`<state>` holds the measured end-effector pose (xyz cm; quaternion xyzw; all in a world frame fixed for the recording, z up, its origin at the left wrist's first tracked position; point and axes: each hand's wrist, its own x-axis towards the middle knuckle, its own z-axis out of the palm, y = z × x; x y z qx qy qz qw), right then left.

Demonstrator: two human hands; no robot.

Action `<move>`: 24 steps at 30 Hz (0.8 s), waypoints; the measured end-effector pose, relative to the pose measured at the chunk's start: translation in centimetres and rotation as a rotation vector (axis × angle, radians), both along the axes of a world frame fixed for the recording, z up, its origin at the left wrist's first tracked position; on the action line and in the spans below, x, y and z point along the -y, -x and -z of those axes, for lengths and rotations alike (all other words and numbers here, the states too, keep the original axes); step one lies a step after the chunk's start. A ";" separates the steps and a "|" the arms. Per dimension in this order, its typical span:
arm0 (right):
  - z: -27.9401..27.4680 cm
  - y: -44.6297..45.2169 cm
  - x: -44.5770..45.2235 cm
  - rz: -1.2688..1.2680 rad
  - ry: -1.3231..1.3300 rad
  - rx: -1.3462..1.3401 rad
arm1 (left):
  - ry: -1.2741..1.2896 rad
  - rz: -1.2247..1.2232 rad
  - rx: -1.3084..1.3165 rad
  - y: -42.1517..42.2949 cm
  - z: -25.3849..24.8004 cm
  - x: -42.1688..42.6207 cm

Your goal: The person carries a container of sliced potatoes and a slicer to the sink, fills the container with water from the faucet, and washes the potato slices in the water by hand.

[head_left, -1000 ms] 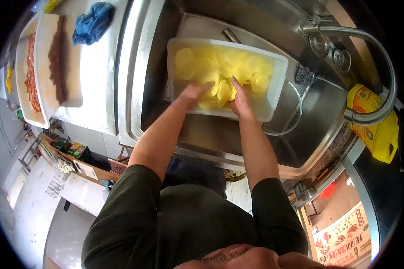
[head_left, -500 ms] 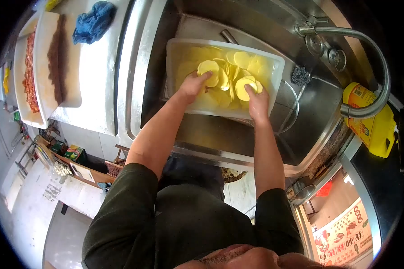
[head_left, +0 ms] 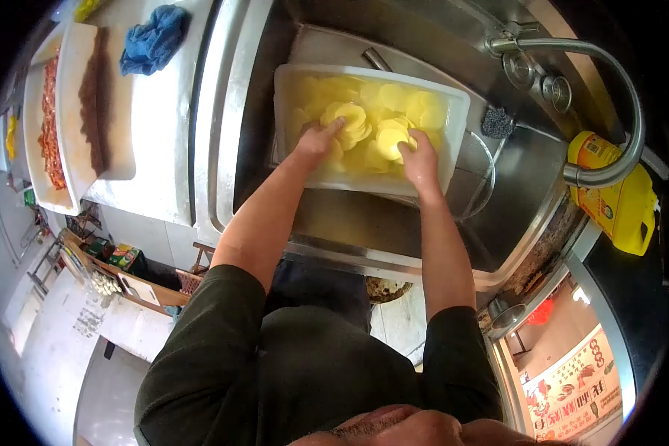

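Slices [head_left: 363, 121], thin, round and yellow: grip noted at 2 points

Cloudy, yellowish water and the slices occupy 1 rectangular white plastic tub [head_left: 458, 123], set inside a stainless-steel sink [head_left: 349, 223]. The person's bare left hand [head_left: 316, 143] is clamped on an overlapping stack of slices, thumb on top, towards the tub's left end. The bare right hand [head_left: 422, 161] is closed on a 2nd stack, thumb pressed over it, towards the right end. The 2 hands are apart, with more slices between them. Exact slice count: cannot be told.

Right of the tub: 1 dark mesh scrubber [head_left: 497, 123] and 1 thin clear hose [head_left: 492, 175]. Further right: 1 curved metal faucet [head_left: 635, 111], its end by a yellow plastic jug [head_left: 617, 204]. Left of the sink: 1 crumpled blue cloth [head_left: 152, 41] on a metal counter [head_left: 163, 134].
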<state>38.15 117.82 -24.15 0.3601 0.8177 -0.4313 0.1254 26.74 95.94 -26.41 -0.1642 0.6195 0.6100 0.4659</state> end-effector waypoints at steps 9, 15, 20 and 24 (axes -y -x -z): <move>1.9 2.2 2.2 -0.074 0.148 -0.048 | 0.005 0.076 -0.059 0.3 2.5 0.3; 0.5 0.2 -0.7 0.211 0.332 -0.124 | 0.132 0.069 -0.156 0.9 -0.2 1.3; 0.6 -0.8 -2.6 0.357 0.365 -0.269 | 0.395 0.363 -0.415 1.9 -0.8 2.1; -1.9 1.1 -3.3 0.178 0.178 -0.145 | 0.674 0.511 -1.005 1.4 1.2 2.3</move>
